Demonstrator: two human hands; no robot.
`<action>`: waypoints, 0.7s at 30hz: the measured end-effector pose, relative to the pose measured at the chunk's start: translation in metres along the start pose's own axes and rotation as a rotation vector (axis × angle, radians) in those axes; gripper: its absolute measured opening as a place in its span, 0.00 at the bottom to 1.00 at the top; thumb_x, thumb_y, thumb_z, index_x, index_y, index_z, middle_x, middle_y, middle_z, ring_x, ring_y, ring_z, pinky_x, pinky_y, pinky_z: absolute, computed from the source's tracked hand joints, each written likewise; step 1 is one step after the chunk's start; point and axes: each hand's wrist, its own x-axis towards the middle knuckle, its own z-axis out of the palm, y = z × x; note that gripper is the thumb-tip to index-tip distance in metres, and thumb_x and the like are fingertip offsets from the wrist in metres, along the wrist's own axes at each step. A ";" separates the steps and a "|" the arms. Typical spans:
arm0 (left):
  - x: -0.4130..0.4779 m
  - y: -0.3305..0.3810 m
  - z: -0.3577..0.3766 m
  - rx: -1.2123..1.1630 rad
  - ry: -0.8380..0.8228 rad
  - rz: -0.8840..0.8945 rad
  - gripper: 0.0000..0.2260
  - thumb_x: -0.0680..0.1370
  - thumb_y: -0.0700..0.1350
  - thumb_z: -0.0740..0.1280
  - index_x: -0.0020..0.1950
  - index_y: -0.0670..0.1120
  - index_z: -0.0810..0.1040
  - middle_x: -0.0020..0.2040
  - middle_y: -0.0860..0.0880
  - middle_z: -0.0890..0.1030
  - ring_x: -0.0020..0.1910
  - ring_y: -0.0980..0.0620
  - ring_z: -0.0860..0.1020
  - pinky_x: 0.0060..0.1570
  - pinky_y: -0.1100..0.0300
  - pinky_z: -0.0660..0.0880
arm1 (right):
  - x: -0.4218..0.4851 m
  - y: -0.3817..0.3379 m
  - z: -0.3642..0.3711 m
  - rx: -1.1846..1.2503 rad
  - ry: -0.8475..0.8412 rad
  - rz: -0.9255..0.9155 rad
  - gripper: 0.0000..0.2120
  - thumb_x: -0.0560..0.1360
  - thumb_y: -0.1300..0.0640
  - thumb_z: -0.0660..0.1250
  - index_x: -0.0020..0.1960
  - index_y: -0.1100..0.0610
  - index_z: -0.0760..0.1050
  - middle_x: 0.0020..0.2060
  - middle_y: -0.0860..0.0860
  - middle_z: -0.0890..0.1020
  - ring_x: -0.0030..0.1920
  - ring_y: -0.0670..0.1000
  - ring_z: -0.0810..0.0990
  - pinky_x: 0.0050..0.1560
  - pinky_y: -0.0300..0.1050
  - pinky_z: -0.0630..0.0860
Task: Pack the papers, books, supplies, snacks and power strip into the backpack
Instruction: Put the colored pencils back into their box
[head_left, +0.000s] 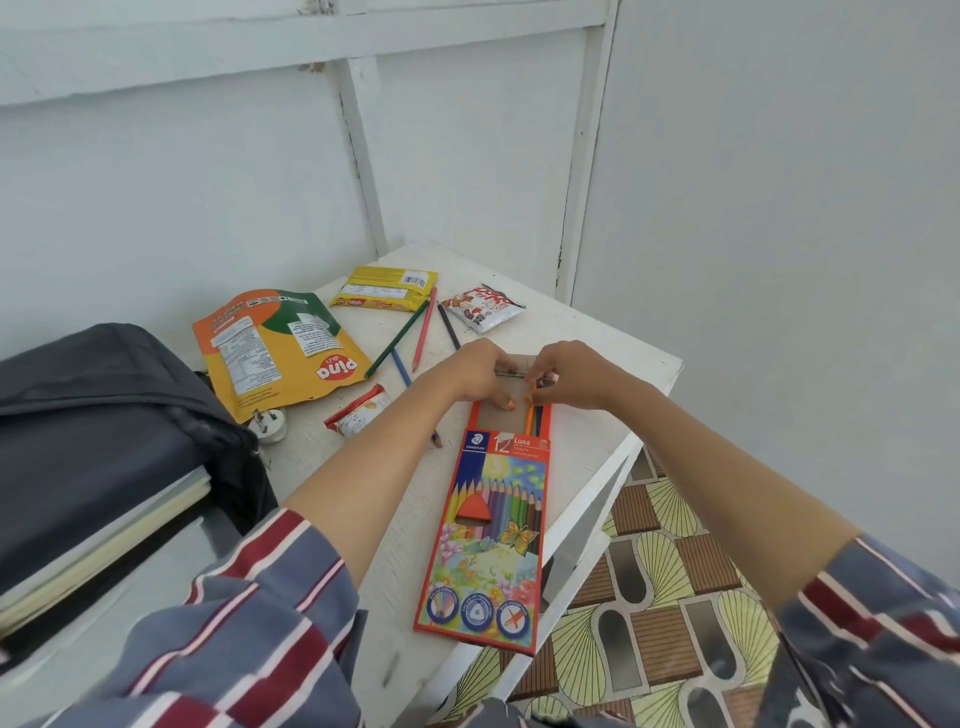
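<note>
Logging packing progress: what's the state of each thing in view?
Dark grey fabric backpack: unzipped, books inside.
Orange cardboard pencil box: flat, flap open, two pencils in.
Loose coloured pencils: on white table, outside box.
Yellow snack pouch: flat on table, unpacked.
Left hand: holds box flap.
Right hand: pinches those pencils' ends.

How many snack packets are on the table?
4: orange-green pouch beside the backpack, yellow pack behind it, white-red packet farthest right, red wrapper beside the white plug. Others may be packed.

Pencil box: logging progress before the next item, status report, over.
Left hand holds pencil box mouth. Right hand pinches orange pencil at the opening. Loose pencils beyond on table, nothing blocking.
</note>
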 end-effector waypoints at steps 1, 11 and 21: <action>0.000 0.000 0.000 0.005 0.007 -0.006 0.32 0.69 0.43 0.75 0.71 0.44 0.69 0.68 0.46 0.72 0.66 0.47 0.72 0.63 0.56 0.69 | 0.000 0.000 0.000 -0.001 -0.002 -0.003 0.15 0.71 0.55 0.71 0.56 0.58 0.79 0.53 0.55 0.80 0.50 0.51 0.75 0.45 0.39 0.67; -0.013 0.000 -0.009 -0.168 0.209 0.029 0.18 0.73 0.40 0.70 0.63 0.42 0.77 0.61 0.45 0.79 0.55 0.50 0.77 0.48 0.62 0.72 | 0.008 -0.004 -0.013 0.054 0.007 -0.007 0.11 0.72 0.59 0.68 0.54 0.59 0.80 0.51 0.55 0.82 0.50 0.52 0.79 0.49 0.44 0.74; -0.035 -0.054 -0.062 -0.329 0.647 -0.215 0.13 0.74 0.31 0.62 0.53 0.41 0.80 0.38 0.51 0.72 0.44 0.52 0.71 0.35 0.67 0.66 | 0.058 -0.053 -0.023 0.134 0.181 -0.186 0.11 0.72 0.67 0.64 0.52 0.60 0.81 0.49 0.54 0.81 0.44 0.46 0.73 0.48 0.35 0.71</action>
